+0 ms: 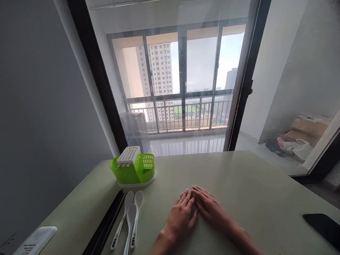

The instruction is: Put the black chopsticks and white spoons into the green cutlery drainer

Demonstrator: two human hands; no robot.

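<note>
A pale green tabletop [252,184] fills the near half of the view, its far edge against a tall glass door. On it, far left, stands a green cutlery holder [134,170] with a white slotted lid. Both hands lie flat and open, gripping nothing: the left hand [182,216] and the right hand [209,207] rest palm-down near the middle, fingertips touching. Three white spoons [130,219] lie just left of the left hand, the nearer one to them, long axes running near to far, bowls pointing far. Black chopsticks [107,223] lie beside them. Bare tabletop spreads right, up to a dark phone [322,228] at the near right edge.
</note>
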